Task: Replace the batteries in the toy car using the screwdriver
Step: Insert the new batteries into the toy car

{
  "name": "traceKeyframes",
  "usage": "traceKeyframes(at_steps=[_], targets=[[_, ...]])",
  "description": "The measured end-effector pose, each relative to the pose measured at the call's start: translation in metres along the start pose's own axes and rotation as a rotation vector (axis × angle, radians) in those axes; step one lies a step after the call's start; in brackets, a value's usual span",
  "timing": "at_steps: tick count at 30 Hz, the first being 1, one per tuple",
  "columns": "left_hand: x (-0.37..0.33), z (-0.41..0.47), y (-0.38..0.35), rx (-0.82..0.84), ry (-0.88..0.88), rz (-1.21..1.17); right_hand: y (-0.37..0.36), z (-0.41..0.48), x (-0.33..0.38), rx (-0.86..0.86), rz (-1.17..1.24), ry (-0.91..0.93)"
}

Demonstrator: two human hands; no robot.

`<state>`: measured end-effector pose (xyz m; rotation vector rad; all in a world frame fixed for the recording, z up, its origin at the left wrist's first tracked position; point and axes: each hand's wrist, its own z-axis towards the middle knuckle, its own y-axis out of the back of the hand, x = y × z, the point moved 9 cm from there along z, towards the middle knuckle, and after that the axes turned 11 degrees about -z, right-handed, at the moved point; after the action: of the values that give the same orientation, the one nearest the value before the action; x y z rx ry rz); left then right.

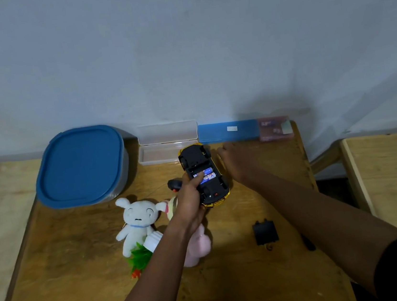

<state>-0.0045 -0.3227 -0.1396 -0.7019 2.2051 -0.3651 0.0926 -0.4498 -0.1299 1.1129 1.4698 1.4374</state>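
Observation:
The yellow toy car (204, 172) is held upside down above the table, and my left hand (190, 201) grips it from the left. My thumb lies on the batteries (208, 174) in the open compartment of its black underside. Just right of the car, my right hand (235, 161) hovers low over the table with its back to the camera, its fingers hidden. The black battery cover (265, 232) lies on the table near the front right, with a small screw (269, 247) beside it. A dark screwdriver (308, 243) lies partly under my right forearm.
At the back stand a blue-lidded container (79, 165), an open clear plastic case (166, 143), a blue box (227, 131) and a pink box (274, 128). A white plush (137, 222), a pink plush (197, 249), a green toy (139, 259) and a black remote (174, 185) lie under my left arm.

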Motion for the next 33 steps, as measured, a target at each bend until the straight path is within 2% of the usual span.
traceKeyframes(at_steps=[3, 5, 8, 14, 19, 27, 33], targets=[[0.005, -0.006, -0.002, 0.006, 0.004, 0.003, 0.000, -0.020, -0.006, 0.031, 0.052, -0.016], [0.007, -0.013, -0.004, 0.013, 0.003, 0.009, 0.003, -0.037, -0.019, 0.017, 0.181, -0.139], [0.011, -0.024, -0.009, 0.038, 0.007, 0.019, 0.019, -0.068, -0.044, -0.094, 0.505, -0.405], [0.017, -0.049, -0.021, 0.053, -0.030, 0.071, 0.090, -0.122, -0.064, -0.325, 0.903, -0.578], [0.021, -0.067, -0.031, 0.134, -0.111, 0.176, 0.121, -0.152, -0.047, -0.337, 1.100, -0.481], [0.020, -0.090, -0.048, 0.214, -0.189, 0.257, 0.128, -0.175, -0.021, -0.346, 1.052, -0.340], [0.021, -0.098, -0.049, 0.237, -0.188, 0.249, 0.129, -0.182, -0.016, -0.366, 1.008, -0.309]])
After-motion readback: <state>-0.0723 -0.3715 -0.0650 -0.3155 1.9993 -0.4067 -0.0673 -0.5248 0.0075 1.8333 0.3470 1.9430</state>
